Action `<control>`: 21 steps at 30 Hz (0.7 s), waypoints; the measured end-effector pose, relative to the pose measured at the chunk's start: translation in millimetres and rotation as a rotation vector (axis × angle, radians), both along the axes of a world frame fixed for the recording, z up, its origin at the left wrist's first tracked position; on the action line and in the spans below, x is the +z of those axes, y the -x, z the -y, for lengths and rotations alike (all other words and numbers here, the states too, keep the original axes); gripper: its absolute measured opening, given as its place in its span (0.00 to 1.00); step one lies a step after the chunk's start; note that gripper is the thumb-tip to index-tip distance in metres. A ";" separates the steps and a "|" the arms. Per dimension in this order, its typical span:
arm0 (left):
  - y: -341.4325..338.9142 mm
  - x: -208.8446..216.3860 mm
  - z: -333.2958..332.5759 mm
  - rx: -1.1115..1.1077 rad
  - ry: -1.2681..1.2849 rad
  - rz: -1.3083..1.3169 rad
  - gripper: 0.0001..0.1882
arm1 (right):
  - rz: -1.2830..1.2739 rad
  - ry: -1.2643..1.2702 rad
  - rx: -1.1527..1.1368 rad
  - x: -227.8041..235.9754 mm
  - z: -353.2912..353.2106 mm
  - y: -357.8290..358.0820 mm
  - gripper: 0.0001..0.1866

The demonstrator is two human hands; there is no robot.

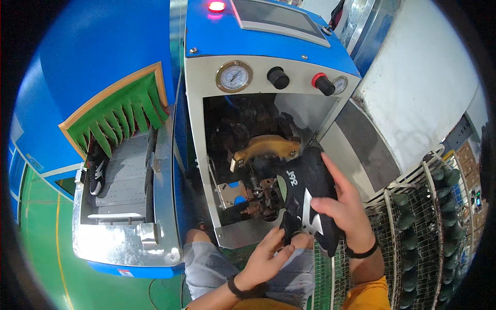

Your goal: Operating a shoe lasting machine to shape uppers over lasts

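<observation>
A black shoe upper (321, 173) with a white angular patch and small white lettering is held up in front of the machine opening. My right hand (343, 212) grips its right side, thumb pressed on the white patch and fingers behind the material. At its lower left edge, my left hand (266, 261) has fingers and thumb around the black material; the fingertips are partly hidden. Just beyond the upper, inside the machine, sits a curved brass-coloured metal piece (268, 147) with a dark clamp mechanism (261, 191) below it.
The blue and white machine (206, 75) has a pressure gauge (234, 76), knobs (278, 77) and a lit red lamp (216, 6). To the left, a conveyor (121, 175) carries a black shoe (97, 178) by a green strip curtain (119, 116). Wire racks (421, 232) stand right.
</observation>
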State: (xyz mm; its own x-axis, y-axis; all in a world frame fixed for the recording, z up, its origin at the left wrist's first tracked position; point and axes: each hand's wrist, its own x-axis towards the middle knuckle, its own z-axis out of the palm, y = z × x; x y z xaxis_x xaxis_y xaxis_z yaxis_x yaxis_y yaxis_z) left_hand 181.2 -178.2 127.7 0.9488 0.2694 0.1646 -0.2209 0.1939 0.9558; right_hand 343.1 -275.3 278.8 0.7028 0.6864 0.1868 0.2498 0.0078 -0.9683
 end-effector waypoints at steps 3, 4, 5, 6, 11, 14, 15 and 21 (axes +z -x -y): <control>-26.3 -13.9 -1.9 -0.073 0.241 -0.008 0.22 | 0.210 0.191 0.008 4.6 -26.9 -22.2 0.44; -33.5 -14.2 -4.5 -0.108 0.353 -0.062 0.23 | 0.211 0.201 0.011 9.5 -37.4 -24.9 0.44; -39.4 -12.9 -9.4 -0.167 0.439 -0.103 0.24 | 0.243 0.412 0.010 17.7 -49.5 -24.3 0.45; -43.8 -22.8 -11.0 -0.168 0.450 -0.101 0.24 | 0.274 0.622 0.008 21.3 -57.0 -24.2 0.45; -57.5 -54.8 -9.5 -0.262 0.637 -0.150 0.34 | 0.611 0.808 0.156 9.9 -79.2 -40.3 0.48; -47.4 -54.9 -20.7 -0.172 0.730 -0.132 0.38 | 0.738 0.996 0.034 10.4 -115.7 -37.8 0.50; -42.3 -58.7 -26.8 -0.194 0.717 -0.121 0.38 | 0.704 1.024 0.071 12.5 -116.1 -35.6 0.50; -29.0 -70.0 -29.8 -0.333 0.618 -0.197 0.21 | 0.751 0.937 -0.072 -7.8 -93.2 -27.9 0.48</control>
